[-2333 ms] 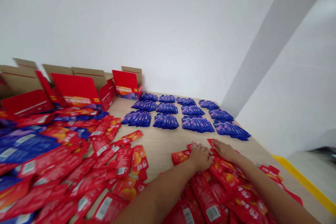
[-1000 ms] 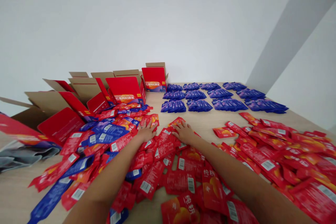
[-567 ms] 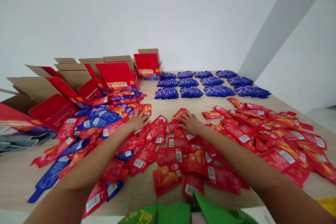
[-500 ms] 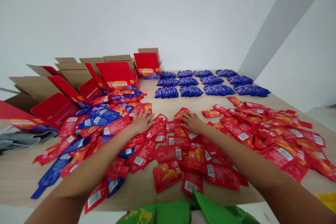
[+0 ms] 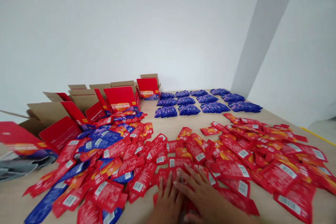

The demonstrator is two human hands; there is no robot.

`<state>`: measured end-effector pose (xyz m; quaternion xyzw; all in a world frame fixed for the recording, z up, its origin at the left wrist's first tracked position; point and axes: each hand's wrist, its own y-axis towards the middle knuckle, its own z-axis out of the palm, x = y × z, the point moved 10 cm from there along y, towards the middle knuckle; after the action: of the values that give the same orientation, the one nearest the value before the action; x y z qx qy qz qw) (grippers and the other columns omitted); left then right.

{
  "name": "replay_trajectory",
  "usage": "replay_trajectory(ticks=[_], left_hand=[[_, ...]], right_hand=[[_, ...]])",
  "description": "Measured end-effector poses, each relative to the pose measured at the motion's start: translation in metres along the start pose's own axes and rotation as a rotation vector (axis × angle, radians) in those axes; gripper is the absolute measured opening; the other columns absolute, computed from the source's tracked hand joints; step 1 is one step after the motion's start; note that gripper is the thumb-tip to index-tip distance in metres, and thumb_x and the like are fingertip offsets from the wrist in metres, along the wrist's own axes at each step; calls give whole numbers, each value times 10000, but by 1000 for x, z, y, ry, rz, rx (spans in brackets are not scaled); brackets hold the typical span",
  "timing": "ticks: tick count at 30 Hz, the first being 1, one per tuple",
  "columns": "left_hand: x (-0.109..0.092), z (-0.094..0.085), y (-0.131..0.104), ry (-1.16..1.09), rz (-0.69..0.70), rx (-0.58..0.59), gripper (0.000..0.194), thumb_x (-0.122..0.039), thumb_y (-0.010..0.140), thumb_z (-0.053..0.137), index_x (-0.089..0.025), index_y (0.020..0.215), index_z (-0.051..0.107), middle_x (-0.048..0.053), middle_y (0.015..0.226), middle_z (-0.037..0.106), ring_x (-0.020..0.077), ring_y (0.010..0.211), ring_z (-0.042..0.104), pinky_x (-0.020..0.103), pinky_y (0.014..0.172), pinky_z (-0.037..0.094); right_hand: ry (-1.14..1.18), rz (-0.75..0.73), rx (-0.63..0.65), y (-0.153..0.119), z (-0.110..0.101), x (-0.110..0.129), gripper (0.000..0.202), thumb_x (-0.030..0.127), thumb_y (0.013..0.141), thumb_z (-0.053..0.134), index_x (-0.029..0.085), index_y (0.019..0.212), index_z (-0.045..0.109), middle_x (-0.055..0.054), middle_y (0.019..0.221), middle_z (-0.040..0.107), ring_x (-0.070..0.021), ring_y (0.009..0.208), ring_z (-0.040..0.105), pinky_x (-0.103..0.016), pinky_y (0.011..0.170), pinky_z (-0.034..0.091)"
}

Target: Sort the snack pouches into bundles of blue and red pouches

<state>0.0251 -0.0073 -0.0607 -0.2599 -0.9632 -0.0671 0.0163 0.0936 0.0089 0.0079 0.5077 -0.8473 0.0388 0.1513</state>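
Red packets (image 5: pixel 180 163) lie under and around both your hands at the near middle of the table (image 5: pixel 168 122), loose and pointing every way. Your left hand (image 5: pixel 167 201) rests over them, its fingers stretched out and released. Your right hand (image 5: pixel 201 194), just beside it and angled leftward, has its fingers spread over them too. No packet shows gripped in either; your palms are hidden, and you can't tell here whether the two hands touch.

On your left, the mixed heap (image 5: pixel 117 148) has red and blue packets (image 5: pixel 103 138) tangled together, so that part looks unsorted. On your right, the right heap (image 5: pixel 262 140) shows only red, gathered but in no rows. Past the left heap's edge, a crumpled grey sheet (image 5: pixel 23 168) lies beside the nearest box.

Along the left, running to the far side, the boxes (image 5: pixel 122 98) stand with flaps raised; what they hold can't be made out.

On the far right, twelve blue fans (image 5: pixel 189 110) sit in three rows of four. Judging by that order, this is the part that looks done. No red packets are fanned like that, so the reds and the leftover blues in the mixed heap seem to be what remains.
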Motion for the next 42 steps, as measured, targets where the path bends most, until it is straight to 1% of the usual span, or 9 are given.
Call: replay_trajectory(ticks=[4,7,17,25,28,31,34,37,42], left_hand=[[-8,-13,3,282,69,-430,435,-434,878,442,-275,1275,520,68,1331,535,300,1232,447,544,1105,13],[-11,-29,7,326,133,-591,398,-462,870,451,-322,1227,556,17,1267,593,280,1285,379,524,1110,-47],[2,-30,33,451,394,-655,381,-411,894,447,-388,1272,490,-71,1293,571,124,1152,509,258,1039,311],[-2,-36,48,392,372,-807,280,-372,889,466,-415,1140,585,-110,1271,583,162,1088,552,383,1112,192],[0,-30,55,319,365,-714,305,-379,887,463,-402,1172,569,-98,1232,614,159,1070,574,341,1090,244],[15,-20,66,185,306,-457,427,-445,886,435,-366,1304,469,-20,1270,592,181,1124,559,325,1029,339],[44,-15,68,16,133,-179,656,-621,809,431,-348,1396,329,82,1408,429,329,1240,458,482,988,376],[68,-16,62,-108,-26,-9,799,-720,730,433,-343,1413,259,125,1469,289,448,1298,317,649,968,304],[77,-20,52,-234,-161,176,763,-667,759,447,-326,1412,247,106,1496,232,438,1355,169,699,1005,164]], right_hand=[[-57,83,-38,-16,24,-24,626,557,857,445,346,1422,278,-58,1473,335,-339,1344,283,-536,1068,221],[-165,79,-144,-22,22,-43,533,495,899,407,350,1405,321,-16,1432,415,-286,1322,336,-471,1091,195],[-646,-154,-373,-38,-2,-64,396,487,906,426,362,1276,494,92,1231,612,-150,1085,574,-266,1007,322],[-171,148,-130,-51,-16,-90,412,393,920,428,403,1332,432,35,1354,503,-223,1276,432,-377,1050,363],[-16,261,-78,-57,-19,-94,408,345,932,386,402,1334,432,18,1397,450,-257,1324,352,-489,1078,317],[48,277,-56,-58,-24,-94,414,338,934,370,391,1341,425,9,1428,410,-254,1359,278,-532,1094,262],[49,253,-47,-55,-30,-97,405,351,935,365,377,1330,448,0,1446,385,-253,1368,261,-539,1090,258],[47,225,-67,-52,-35,-106,395,349,932,373,360,1313,476,-15,1430,415,-248,1361,279,-526,1091,262],[2,204,-62,-50,-33,-121,404,359,934,382,351,1332,453,-18,1436,408,-244,1367,267,-519,1103,237]])
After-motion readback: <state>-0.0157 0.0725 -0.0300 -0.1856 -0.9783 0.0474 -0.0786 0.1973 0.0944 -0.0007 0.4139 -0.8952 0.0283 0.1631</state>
